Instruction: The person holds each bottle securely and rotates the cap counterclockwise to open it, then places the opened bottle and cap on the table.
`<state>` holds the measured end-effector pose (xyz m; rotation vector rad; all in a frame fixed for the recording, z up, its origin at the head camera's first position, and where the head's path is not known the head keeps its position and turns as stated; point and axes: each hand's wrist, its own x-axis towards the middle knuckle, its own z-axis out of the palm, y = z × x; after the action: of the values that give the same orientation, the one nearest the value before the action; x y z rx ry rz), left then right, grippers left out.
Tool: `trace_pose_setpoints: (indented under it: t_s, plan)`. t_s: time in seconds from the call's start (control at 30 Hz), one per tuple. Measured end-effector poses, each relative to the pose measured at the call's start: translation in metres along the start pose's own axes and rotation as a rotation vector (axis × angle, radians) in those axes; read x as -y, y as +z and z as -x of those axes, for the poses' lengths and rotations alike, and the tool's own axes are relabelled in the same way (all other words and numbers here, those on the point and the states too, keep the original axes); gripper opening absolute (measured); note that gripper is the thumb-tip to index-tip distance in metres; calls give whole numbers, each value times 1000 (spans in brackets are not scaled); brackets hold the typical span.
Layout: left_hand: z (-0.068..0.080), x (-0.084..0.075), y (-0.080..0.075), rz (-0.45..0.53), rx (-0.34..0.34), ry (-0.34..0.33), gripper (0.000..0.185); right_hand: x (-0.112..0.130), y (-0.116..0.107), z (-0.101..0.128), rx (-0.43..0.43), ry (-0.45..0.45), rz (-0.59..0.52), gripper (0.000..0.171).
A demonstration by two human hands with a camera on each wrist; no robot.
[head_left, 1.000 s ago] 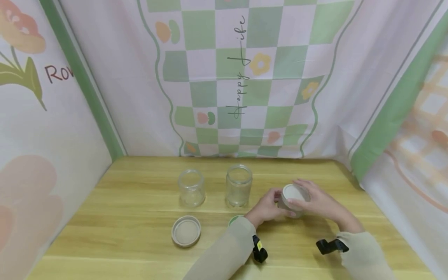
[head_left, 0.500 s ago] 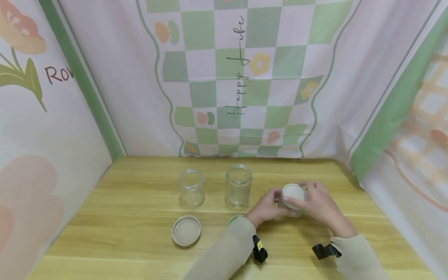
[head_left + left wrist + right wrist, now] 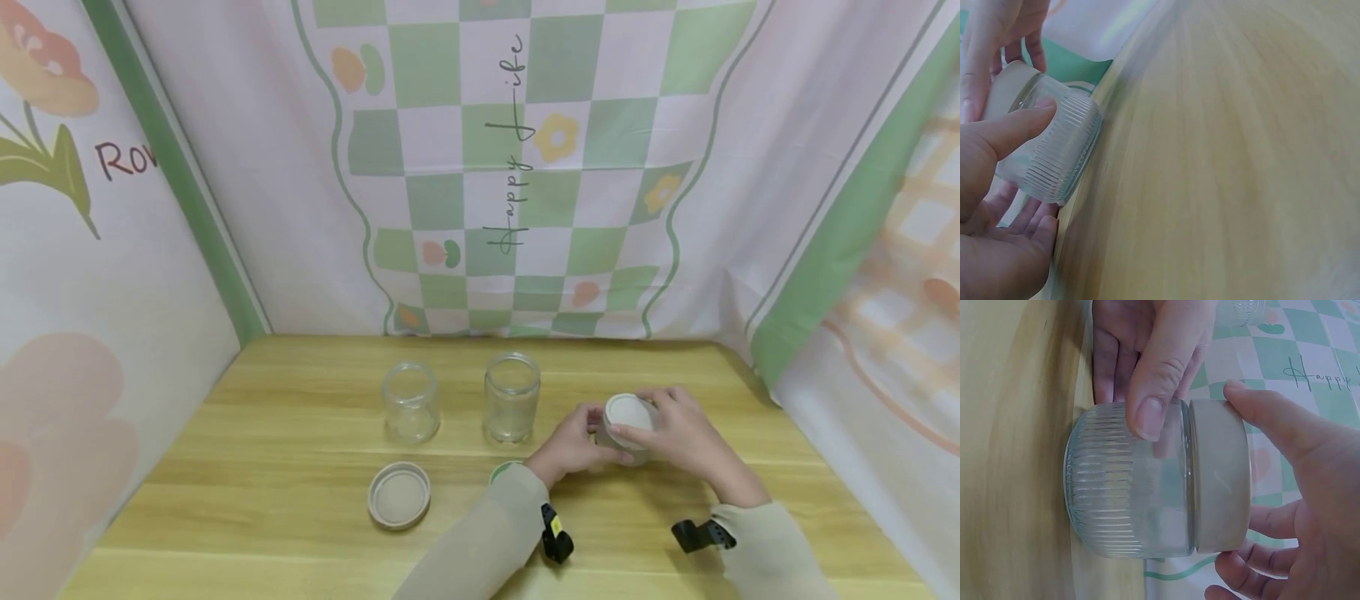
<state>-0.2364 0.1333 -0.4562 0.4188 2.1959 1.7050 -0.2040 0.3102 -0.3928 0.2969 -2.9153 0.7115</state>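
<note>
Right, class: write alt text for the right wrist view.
Two hands hold a ribbed glass jar on a wooden table: the left hand grips the glass and the right hand grips its beige lid.

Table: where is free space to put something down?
The table is bare left of the small jar and loose lid, and behind both open jars. It is crowded at right, where left hand and right hand hold the lidded jar.

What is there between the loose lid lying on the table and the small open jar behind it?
Only bare wooden table: in the head view, nothing lies between the loose lid and the small open jar.
</note>
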Motion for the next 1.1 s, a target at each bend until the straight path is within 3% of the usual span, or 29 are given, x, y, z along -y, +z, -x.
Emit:
trace_pose_setpoints:
  t_s: [0.33,0.73,1.1]
  plan:
    - [-1,2,0,0,-1,-8,67,-7,-8,-4,55,-85,-45,76]
    - [0,1,1,16,3,-7,68,-21,-21,-11,189,-283,-131,69]
    - [-3,4,1,-5,12,-9,72,-16,-19,-9,241,-296,-178,76]
